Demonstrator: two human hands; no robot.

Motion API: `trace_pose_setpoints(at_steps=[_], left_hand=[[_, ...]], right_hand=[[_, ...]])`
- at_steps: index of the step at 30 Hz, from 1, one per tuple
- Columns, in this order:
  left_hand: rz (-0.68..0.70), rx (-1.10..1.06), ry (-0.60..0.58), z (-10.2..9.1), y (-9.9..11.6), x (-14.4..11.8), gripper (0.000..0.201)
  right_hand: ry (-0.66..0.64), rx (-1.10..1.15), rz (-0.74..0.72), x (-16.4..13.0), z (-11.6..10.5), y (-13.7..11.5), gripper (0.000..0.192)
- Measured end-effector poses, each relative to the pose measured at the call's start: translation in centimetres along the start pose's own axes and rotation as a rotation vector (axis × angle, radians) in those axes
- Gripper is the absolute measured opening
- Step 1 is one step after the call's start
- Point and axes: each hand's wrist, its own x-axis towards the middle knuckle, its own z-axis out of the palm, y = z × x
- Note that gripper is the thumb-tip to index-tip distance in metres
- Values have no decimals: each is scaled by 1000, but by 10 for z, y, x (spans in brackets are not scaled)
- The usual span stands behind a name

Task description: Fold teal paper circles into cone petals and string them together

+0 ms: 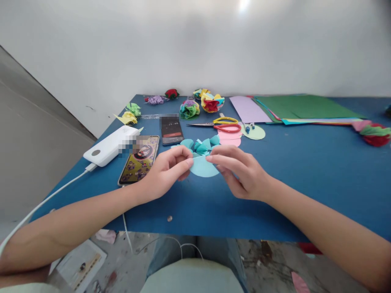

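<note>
Between my hands is a light blue paper circle [205, 167], its upper edge straight as if folded over. My left hand [174, 167] pinches its left corner between thumb and fingers. On the other side, the fingertips of my right hand [238, 169] touch the top right of the paper, with the other fingers loosely curled; whether they grip it is hard to tell. Just beyond lie several folded teal paper pieces [202, 145]. Yellow-and-red-handled scissors [226, 123] rest behind them, partly over pink paper circles [230, 137]. A pale green circle [255, 132] carries small blue-headed pins [247, 129].
To the left are a white power bank [110, 146] with a cable, a phone with a colourful screen [137, 165] and a dark phone [171, 129]. Crumpled paper flowers [212, 102] line the back of the blue table [275, 219]. Coloured paper sheets [305, 108] are stacked at back right.
</note>
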Motion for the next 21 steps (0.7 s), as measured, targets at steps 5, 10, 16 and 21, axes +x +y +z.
trace_pose_setpoints(at_steps=[5,10,16,21], left_hand=[[-56,-107,-46,-2,-3,3,18],[35,162,-20,2,-2,2,16],[240,475,26,7,-1,-4,11],[206,435,140,10,-2,-6,14]], right_hand=[[-29,-200,-130,0,-2,0,36],[-5,-91,-88,1,3,-6,20],[107,215,126,5,7,-13,10],[95,214,102,6,6,-16,12]])
